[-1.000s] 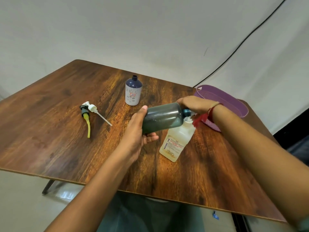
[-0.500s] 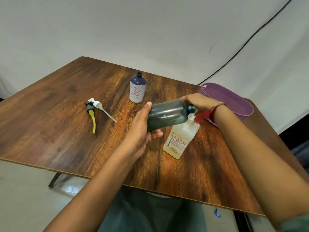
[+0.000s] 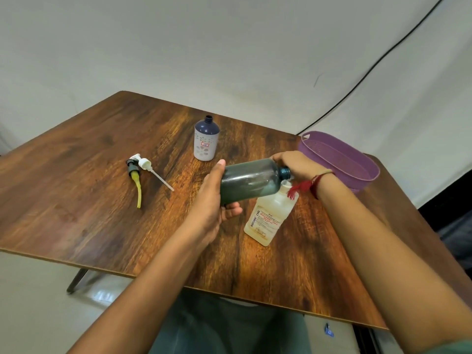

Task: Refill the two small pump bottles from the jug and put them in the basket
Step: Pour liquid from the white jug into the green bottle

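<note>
Nearest: both forearms reach in over the near edge of the table (image 3: pixel 76 200).

Clear bottle (image 3: pixel 268 218) stands on the table just right of centre, uncapped, with pale liquid low inside. Its mouth sits directly under the jug's mouth.

Left hand (image 3: pixel 212 198) grips the base of the jug (image 3: pixel 250 178), thumb up over the end, fingers curled beneath. The dark green jug is held above the table, tipped nearly flat, neck pointing right.

Right hand (image 3: pixel 298 163) has its fingers curled over the jug's shoulder and neck. Cannot tell whether it also steadies the clear bottle, because that contact is hidden. Step judged: pouring into the first bottle.

Further left, two pumps (image 3: pixel 139 169) lie side by side on the table, well apart from both bottles.

Mid-table, the blue bottle (image 3: pixel 206 141) stands upright and open, not yet touched.

Far right, the purple basket (image 3: pixel 339 143) holds nothing that can be seen.

Risks, as judged:
- The two mouths are narrow, so a slight drift of the jug neck would send liquid down the clear bottle's side and onto the table.
- If nothing holds the clear bottle, a nudge from the jug could tip it.
- The fill level is hard to read past the hand, so overfilling is likely.
- A wet bottle may slip on the way to the basket.
</note>
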